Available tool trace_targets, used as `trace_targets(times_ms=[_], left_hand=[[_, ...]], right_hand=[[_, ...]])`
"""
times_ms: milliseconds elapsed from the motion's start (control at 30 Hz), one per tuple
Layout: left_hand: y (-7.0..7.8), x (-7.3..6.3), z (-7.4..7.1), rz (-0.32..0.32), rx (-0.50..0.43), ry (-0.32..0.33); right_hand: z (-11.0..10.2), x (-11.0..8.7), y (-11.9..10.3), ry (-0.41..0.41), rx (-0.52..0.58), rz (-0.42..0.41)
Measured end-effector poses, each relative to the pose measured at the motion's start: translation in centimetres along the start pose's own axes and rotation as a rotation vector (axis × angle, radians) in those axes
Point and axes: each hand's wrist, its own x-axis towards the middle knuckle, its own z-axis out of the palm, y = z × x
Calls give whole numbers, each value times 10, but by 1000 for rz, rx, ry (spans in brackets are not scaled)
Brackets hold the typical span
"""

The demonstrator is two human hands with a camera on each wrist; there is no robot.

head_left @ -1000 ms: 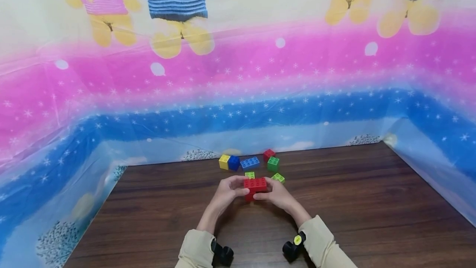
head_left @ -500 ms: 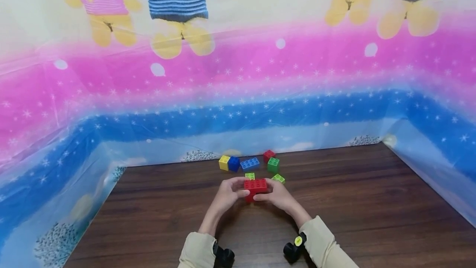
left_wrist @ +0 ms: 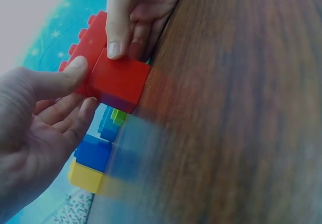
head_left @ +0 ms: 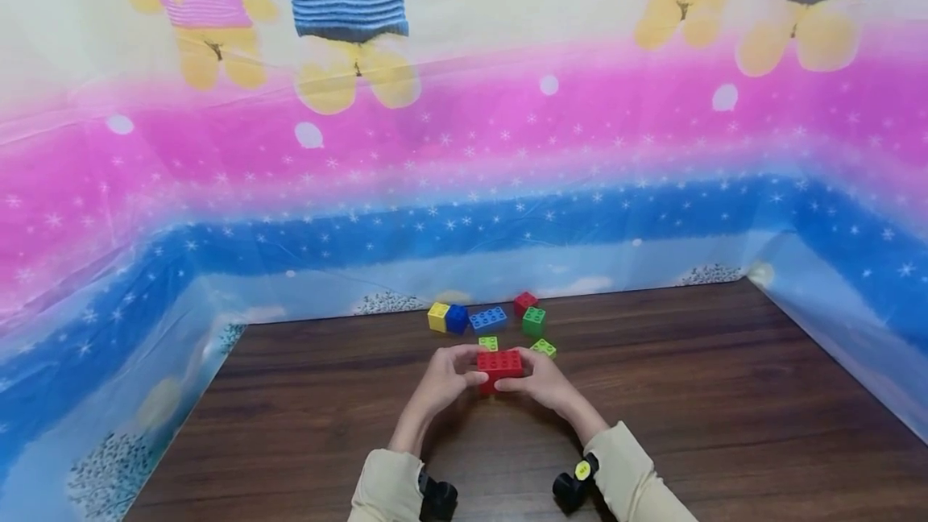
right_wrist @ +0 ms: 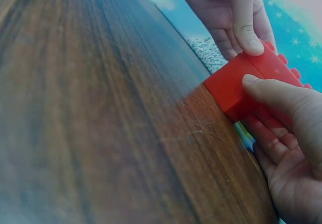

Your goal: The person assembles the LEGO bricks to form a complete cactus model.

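Observation:
A long red building brick (head_left: pixel 499 361) with studs on top sits on a shorter red brick (left_wrist: pixel 121 80), the two stacked just in front of the person at the middle of the table. With thumb and fingers, the left hand (head_left: pixel 442 379) pinches the long upper brick at its left end. From the other side the right hand (head_left: pixel 545 382) grips the stack, its thumb on the front of the lower brick (right_wrist: pixel 231 85) near the seam. Its other fingers reach behind the stack and are partly hidden. The lower brick's base is at the table top in both wrist views.
Behind the stack on the wooden table (head_left: pixel 696 393) lie two lime bricks, one a lime brick (head_left: pixel 488 342) close behind. Farther back are a yellow brick (head_left: pixel 438 316), dark blue brick (head_left: pixel 457 319), light blue brick (head_left: pixel 488 319), green brick (head_left: pixel 533 321) and red brick (head_left: pixel 525 303).

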Motion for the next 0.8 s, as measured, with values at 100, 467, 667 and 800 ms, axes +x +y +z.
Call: trace_targets(times_ms=[100,467,667,800], left_hand=[[1,1,0,-9,6,-1],[0,-5,-1,-44,-19,-21],[0,-2,-3,-45,-29,-19],[-2,-2,-5,-41,-32,-11]], right_hand=[[-1,0,1,9,4,2],[2,-5,6,6,-19,-13],[3,-4,2,20,-3,-14],[3,-2,-1,21,5,-19]])
